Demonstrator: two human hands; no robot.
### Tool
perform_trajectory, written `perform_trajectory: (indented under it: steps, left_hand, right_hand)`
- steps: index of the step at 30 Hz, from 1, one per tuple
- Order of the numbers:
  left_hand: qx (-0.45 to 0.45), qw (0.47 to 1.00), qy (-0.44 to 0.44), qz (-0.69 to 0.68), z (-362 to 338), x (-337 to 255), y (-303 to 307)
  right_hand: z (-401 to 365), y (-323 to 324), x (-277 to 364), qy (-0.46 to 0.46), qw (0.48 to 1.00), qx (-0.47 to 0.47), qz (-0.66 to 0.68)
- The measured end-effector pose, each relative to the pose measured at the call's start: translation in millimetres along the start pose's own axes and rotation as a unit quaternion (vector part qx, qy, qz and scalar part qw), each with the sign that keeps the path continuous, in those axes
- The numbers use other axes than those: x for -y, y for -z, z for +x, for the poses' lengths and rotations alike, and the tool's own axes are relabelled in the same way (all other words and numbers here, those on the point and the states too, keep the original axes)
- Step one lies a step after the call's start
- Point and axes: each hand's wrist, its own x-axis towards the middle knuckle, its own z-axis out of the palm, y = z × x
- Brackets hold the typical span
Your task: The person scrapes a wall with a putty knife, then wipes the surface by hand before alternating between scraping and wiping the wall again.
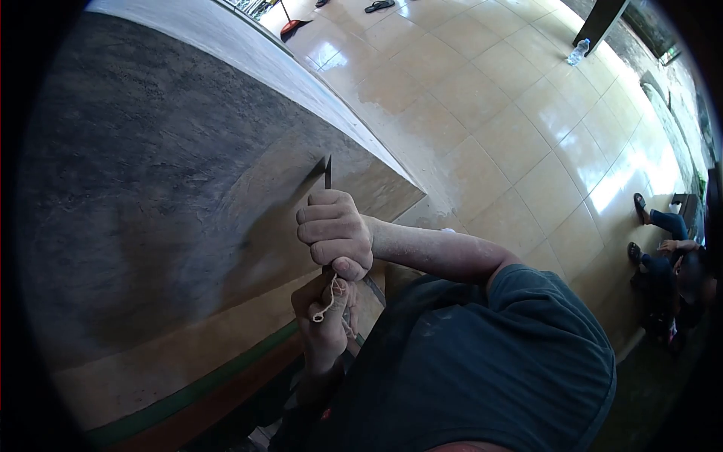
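Both my hands are wrapped round one slim tool with a narrow, dark, pointed blade (328, 175). My right hand (335, 232) is closed in a fist higher up, near the blade. Below it, my left hand (322, 320) is closed round the lower end, most of which the fingers hide. A looped string (329, 301) dangles over the left hand. The blade tip overlaps a broad grey slab-like surface (166, 166) with a rough, streaked finish, and its shadow falls just beside it. Pale dust covers my right hand and forearm.
A tan border (388, 188) edges the grey surface, with a green stripe (196, 388) along its lower side. Beyond lies a glossy tiled floor (482, 113). A plastic bottle (578, 53) stands by a post (602, 22). A red dustpan (292, 29) lies far off; a person (670, 256) sits at the right.
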Motion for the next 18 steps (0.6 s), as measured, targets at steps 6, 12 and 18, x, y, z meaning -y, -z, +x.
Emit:
perform_trajectory:
  steps: [6, 12, 18]
  left_hand:
    - [0.026, 0.995, 0.023, -0.098, 9, 4, 12]
    - [-0.01, 0.995, 0.045, -0.085, 19, 5, 7]
    - [0.024, 0.999, -0.014, -0.015, 3, -10, -7]
  right_hand:
    - [-5, 0, -4, -0.012, 0.998, 0.03, -0.05]
    - [-5, 13, -7, -0.015, 0.996, 0.063, -0.066]
    - [6, 6, 10, -0.005, 0.999, 0.011, -0.042]
